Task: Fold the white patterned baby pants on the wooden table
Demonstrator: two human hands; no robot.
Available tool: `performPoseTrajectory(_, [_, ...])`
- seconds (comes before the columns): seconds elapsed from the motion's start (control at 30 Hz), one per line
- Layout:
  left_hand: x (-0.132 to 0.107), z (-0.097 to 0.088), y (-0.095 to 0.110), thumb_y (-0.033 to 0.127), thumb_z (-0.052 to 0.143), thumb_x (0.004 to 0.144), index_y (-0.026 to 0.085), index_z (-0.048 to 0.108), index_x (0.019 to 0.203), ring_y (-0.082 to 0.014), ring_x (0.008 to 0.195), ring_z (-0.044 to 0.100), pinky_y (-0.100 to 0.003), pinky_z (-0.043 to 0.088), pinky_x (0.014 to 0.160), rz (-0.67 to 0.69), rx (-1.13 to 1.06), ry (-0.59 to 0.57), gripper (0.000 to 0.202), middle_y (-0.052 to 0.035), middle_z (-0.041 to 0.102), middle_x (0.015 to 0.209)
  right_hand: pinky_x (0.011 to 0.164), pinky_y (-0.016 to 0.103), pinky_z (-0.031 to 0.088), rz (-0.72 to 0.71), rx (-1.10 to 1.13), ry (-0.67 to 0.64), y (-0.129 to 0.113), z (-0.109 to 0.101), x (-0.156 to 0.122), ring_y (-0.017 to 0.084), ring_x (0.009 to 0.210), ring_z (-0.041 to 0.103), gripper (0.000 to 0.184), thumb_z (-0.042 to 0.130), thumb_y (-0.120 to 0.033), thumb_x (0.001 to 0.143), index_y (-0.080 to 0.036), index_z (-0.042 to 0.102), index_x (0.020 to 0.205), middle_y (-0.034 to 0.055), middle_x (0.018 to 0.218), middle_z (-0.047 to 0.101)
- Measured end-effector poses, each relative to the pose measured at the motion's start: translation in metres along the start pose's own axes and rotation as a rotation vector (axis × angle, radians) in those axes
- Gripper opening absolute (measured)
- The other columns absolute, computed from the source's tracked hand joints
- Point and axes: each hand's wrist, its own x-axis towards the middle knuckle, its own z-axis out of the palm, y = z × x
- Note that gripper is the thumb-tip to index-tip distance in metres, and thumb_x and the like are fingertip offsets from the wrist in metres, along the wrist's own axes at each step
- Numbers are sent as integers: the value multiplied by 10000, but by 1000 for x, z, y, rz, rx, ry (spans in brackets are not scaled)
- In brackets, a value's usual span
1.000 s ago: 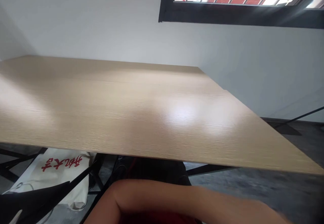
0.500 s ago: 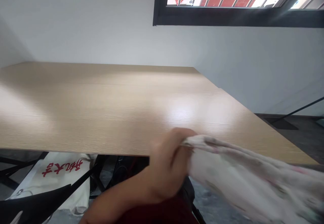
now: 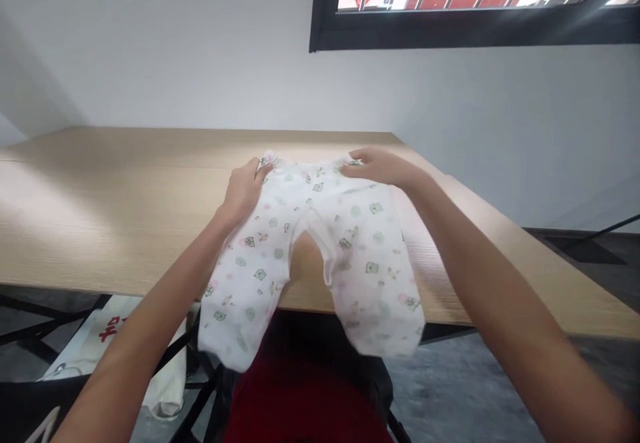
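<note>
A pair of small white pants (image 3: 320, 196) with a green and pink animal print is stretched out over the wooden table (image 3: 165, 216). Its waistband points away from me, and both legs hang past the table's near edge. My left hand (image 3: 245, 186) grips the left corner of the waistband between thumb and fingers. At the opposite corner, my right hand (image 3: 375, 165) pinches the waistband in the same way. The fabric between my hands is spread fairly flat, with a gap between the two legs.
Below the table at left lies a white cloth bag (image 3: 167, 383) with red characters, beside black metal legs (image 3: 35, 329). A pale wall (image 3: 200, 49) stands behind the table. The dark-framed window (image 3: 450, 29) is at upper right.
The pants were bunched and blurred at the right, held near one hand. Now they are spread in front of me over the table, with both hands on the waistband.
</note>
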Motion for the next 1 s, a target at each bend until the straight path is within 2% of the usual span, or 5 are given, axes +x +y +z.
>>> performPoseTrajectory(0.17, [13, 45, -25, 353, 324, 939, 191, 509, 833, -181, 713, 536, -255, 340, 623, -48, 64, -118, 268, -46, 587, 753, 516, 230, 307, -3, 37, -183, 37, 47, 51, 111, 590, 454, 139, 515, -164, 805, -158, 491, 668, -16, 649, 469])
performPoseTrajectory(0.37, [35, 65, -33, 319, 240, 960, 179, 483, 1116, -240, 874, 586, -302, 400, 719, -107, 153, -204, 321, -111, 621, 915, 603, 246, 367, 30, 7, -66, 64, 81, 75, 160, 723, 526, 184, 442, -170, 851, -95, 598, 912, 70, 848, 590])
performPoseTrajectory(0.53, [30, 72, 5, 291, 352, 930, 109, 278, 1343, -305, 1285, 290, -432, 256, 1007, 77, 164, -270, 458, -204, 334, 1379, 836, 302, 408, -64, 18, 33, 64, 77, 60, 214, 999, 526, 375, 387, -242, 917, -89, 477, 1248, 142, 1198, 529])
performPoseTrajectory(0.8, [-38, 91, 82, 334, 336, 942, 148, 474, 1276, -198, 1260, 376, -300, 238, 1071, 756, -18, -816, 406, -57, 469, 1338, 1074, 376, 269, -347, 127, -272, 72, 96, -5, 173, 1262, 357, 432, 226, -385, 974, -237, 474, 1295, -10, 1360, 424])
performPoseTrajectory(1.0, [-132, 32, 102, 374, 263, 960, 121, 262, 1406, -272, 1356, 172, -446, 134, 1113, 885, -162, -1009, 512, -67, 230, 1470, 1103, 412, 168, -393, -105, -277, 83, 102, 7, 183, 1338, 192, 447, 261, -342, 961, -223, 350, 1382, -7, 1439, 277])
